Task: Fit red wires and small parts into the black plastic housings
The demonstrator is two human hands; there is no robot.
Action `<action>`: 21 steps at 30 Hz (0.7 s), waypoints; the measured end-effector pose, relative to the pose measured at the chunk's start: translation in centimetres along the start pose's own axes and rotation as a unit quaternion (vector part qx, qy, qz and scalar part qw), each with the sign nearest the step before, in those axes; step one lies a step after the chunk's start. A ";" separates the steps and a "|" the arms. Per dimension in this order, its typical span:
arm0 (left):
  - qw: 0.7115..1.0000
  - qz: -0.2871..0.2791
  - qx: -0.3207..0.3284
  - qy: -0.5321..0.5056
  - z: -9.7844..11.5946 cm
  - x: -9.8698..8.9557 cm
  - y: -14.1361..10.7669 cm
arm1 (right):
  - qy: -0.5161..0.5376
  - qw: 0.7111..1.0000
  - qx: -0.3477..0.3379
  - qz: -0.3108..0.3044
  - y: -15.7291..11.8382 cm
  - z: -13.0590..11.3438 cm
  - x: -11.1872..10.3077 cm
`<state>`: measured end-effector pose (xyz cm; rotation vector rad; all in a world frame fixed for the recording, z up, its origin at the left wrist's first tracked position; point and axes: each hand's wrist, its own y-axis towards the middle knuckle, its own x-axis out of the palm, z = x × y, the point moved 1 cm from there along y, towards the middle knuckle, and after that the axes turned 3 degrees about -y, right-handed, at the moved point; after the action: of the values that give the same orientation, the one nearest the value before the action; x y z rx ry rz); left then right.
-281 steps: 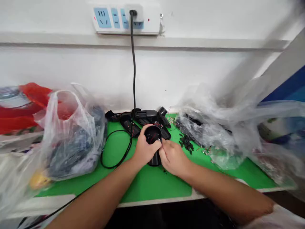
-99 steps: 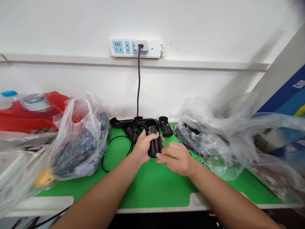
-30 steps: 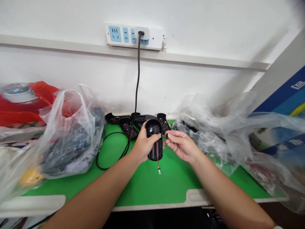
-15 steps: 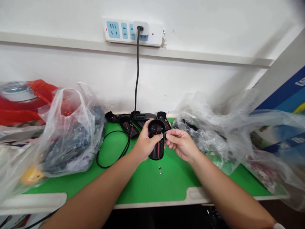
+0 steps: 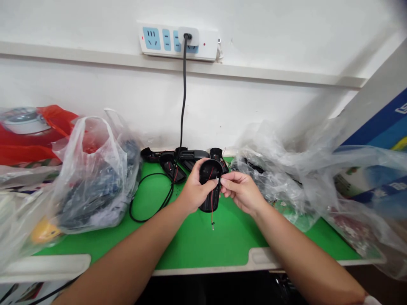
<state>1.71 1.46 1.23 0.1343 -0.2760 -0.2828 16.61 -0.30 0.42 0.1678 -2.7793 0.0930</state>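
Black plastic housing, clasped above the tabletop by the left grip, appears part-done: red wire running through, near end loose; right grip pinched at its right edge, contents hidden; similar housings lying far

shell in L hand, over table | R hand at shell's R edge | parts on table, behind shell, nr wall | socket on wall | cable looped L of shell | L bag far L | R bag on R
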 end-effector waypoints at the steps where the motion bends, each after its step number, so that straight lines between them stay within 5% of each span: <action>1: 1.000 0.002 0.004 0.004 0.0 0.0 0.0 | -0.002 1.000 0.000 0.001 0.0 0.0 0.0; 11: 0.997 -0.003 -0.061 -0.043 0.1 0.2 -0.2 | -0.008 1.000 -0.001 -0.008 -0.1 -0.1 0.2; 21: 0.999 0.014 0.010 0.035 -0.1 0.0 -0.1 | -0.101 0.995 -0.023 -0.007 -0.2 0.2 0.5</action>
<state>1.72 1.40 1.14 0.1593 -0.2120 -0.2474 16.14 -0.53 0.40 0.1955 -2.9781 0.0081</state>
